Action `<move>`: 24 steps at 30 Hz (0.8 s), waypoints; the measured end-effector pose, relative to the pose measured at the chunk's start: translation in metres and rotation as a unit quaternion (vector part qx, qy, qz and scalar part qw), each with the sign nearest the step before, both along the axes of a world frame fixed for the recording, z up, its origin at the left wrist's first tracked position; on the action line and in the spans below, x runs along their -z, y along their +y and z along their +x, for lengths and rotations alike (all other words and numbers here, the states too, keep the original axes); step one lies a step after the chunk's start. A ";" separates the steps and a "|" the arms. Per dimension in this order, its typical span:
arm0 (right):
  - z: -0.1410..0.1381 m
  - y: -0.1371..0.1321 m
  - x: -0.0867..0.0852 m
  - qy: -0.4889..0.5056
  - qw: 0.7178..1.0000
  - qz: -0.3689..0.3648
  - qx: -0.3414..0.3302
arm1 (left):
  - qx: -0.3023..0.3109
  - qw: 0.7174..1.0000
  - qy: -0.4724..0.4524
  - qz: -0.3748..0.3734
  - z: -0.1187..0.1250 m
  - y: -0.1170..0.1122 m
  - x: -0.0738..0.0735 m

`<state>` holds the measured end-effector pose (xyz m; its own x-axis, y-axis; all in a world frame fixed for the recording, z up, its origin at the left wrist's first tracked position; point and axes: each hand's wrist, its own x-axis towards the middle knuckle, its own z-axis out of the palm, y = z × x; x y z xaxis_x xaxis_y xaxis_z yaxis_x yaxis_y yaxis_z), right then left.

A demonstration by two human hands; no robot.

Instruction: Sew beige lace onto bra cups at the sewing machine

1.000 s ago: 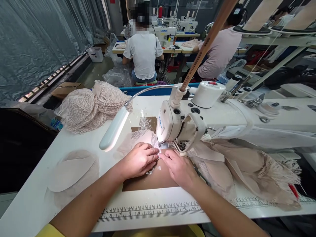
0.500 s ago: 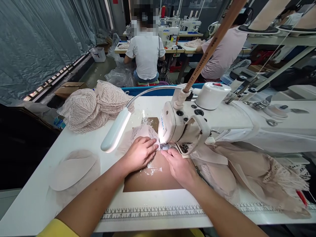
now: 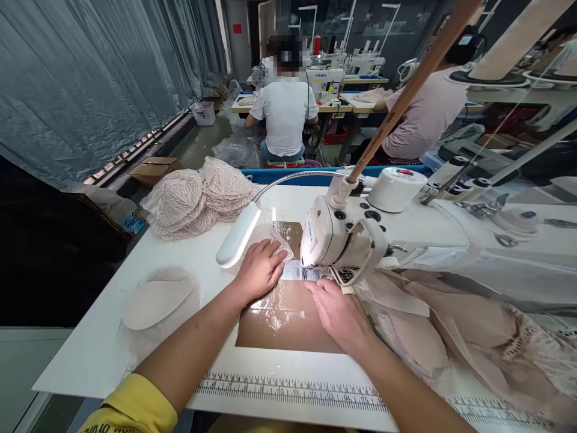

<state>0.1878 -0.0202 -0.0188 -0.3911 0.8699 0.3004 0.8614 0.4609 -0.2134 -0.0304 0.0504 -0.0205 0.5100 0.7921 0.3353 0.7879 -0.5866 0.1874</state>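
My left hand (image 3: 264, 270) lies palm down, fingers stretched out, over a pale pink lace piece (image 3: 282, 243) left of the sewing machine's needle area. Much of that piece is hidden under the hand. My right hand (image 3: 338, 310) is closed, its index finger and thumb close together just in front of the presser foot (image 3: 311, 273). Whether anything is between them cannot be made out. Bare metal of the needle plate (image 3: 292, 269) shows between the hands. The white sewing machine (image 3: 315, 231) stands above, and brown tape-covered board (image 3: 288, 328) lies below.
Stacked lace cups (image 3: 180, 201) sit at the back left, near a lamp (image 3: 238, 234) on a bent neck. A pale cup piece (image 3: 157, 300) lies left. Beige fabric pieces (image 3: 469, 319) heap at right. A ruler strip (image 3: 288, 391) runs along the front. Two people sit beyond.
My left hand has drawn left from the needle with the lace piece, uncovering the needle plate. My right hand stays by the presser foot. The whole view has shifted.
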 end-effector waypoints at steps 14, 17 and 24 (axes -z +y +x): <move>0.009 0.003 0.011 -0.036 0.998 0.033 -0.050 | -0.247 0.960 0.090 -0.100 -0.095 -0.050 -0.080; 0.009 0.002 0.012 -0.039 0.998 0.025 -0.053 | -0.394 0.905 0.025 -0.160 -0.156 -0.070 -0.078; 0.008 0.003 0.009 0.001 0.999 -0.023 -0.047 | -0.238 0.873 -0.229 -0.358 -0.171 -0.120 -0.051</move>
